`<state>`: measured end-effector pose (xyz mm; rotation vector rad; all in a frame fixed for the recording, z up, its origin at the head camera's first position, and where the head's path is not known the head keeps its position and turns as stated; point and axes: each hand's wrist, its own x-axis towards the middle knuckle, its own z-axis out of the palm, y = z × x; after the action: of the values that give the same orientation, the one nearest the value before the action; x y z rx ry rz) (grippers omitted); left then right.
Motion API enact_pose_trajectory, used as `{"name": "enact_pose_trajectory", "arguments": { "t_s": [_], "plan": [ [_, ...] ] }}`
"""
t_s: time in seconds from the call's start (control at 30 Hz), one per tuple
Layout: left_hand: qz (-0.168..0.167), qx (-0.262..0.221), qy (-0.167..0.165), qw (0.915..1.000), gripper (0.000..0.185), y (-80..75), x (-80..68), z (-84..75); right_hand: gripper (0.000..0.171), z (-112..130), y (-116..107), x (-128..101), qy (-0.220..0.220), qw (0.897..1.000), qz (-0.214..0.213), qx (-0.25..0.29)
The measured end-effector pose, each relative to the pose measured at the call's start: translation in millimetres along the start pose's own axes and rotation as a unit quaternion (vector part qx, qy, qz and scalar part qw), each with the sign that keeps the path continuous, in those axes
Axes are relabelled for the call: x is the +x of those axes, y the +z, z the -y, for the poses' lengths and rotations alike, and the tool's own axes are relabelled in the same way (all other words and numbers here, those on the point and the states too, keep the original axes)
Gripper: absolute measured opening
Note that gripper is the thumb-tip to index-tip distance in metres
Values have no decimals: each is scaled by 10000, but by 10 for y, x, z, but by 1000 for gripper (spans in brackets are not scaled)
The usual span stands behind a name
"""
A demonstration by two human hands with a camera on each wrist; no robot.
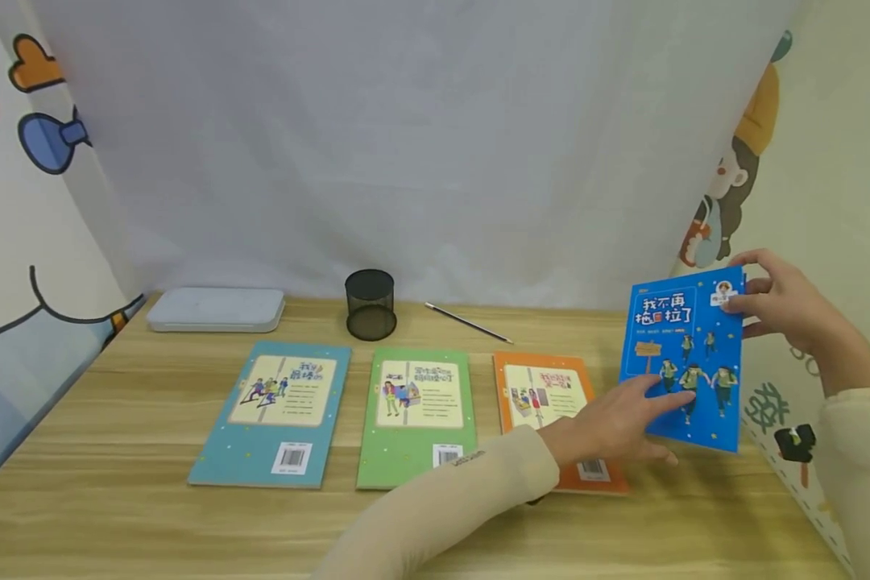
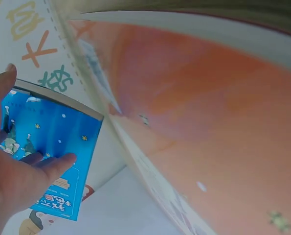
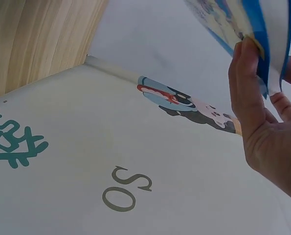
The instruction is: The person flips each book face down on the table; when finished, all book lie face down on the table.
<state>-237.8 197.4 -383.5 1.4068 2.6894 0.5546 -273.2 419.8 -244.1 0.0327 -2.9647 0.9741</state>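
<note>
In the head view my right hand (image 1: pixel 790 306) pinches a blue paperback book (image 1: pixel 685 419) by its upper right edge. The right wrist view shows that hand (image 3: pixel 265 117) with digits on both sides of the book (image 3: pixel 262 29). The book stands tilted above the table's right side, its front cover of walking children turned towards me. My left hand (image 1: pixel 623 419) reaches across with extended fingers against the lower cover and its thumb by the bottom edge. Under my left forearm lies an orange book (image 1: pixel 511 403), partly hidden.
A green book (image 1: pixel 416 435) and a light-blue book (image 1: pixel 261 435) lie back cover up to the left. Behind them are a white case (image 1: pixel 216 310), a black mesh pen holder (image 1: pixel 370 304) and a pencil (image 1: pixel 468 322). A decorated wall (image 1: pixel 841 161) bounds the table on the right.
</note>
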Motion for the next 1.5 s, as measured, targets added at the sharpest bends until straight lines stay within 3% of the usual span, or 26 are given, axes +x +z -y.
{"name": "enact_pose_trajectory", "arguments": {
  "t_s": [0.27, 0.4, 0.57, 0.67, 0.8, 1.0, 1.23, 1.5],
  "plan": [
    [-715, 17, 373, 9967, 96, -99, 8, -125, 70, 51, 30, -41, 308, 9984, -382, 273],
    [-920, 47, 578, 9941, 99, -121, 23, -178, 68, 74, 64, -54, 444, 9967, -480, 475],
    [-856, 86, 341, 9957, 97, -174, 38, -241, 64, 108, 95, -44, 468, 9960, -452, 619],
    [-670, 106, 49, 9977, 92, -212, 38, -256, 63, 130, 103, -36, 482, 9956, -419, 682],
    [-422, 118, -8, 9990, 86, -259, 25, -246, 64, 146, 101, -25, 523, 9953, -410, 708],
    [-187, -109, 229, 9995, 78, -349, 3, -181, 63, 141, 101, -32, 574, 9954, -344, 684],
    [-430, -553, 799, 9943, 62, -419, -46, -28, 65, 110, 81, -50, 666, 9946, -213, 771],
    [-568, -888, 778, 9914, 67, -457, -111, 87, 67, 123, 72, -28, 681, 9936, -21, 902]
  ]
}}
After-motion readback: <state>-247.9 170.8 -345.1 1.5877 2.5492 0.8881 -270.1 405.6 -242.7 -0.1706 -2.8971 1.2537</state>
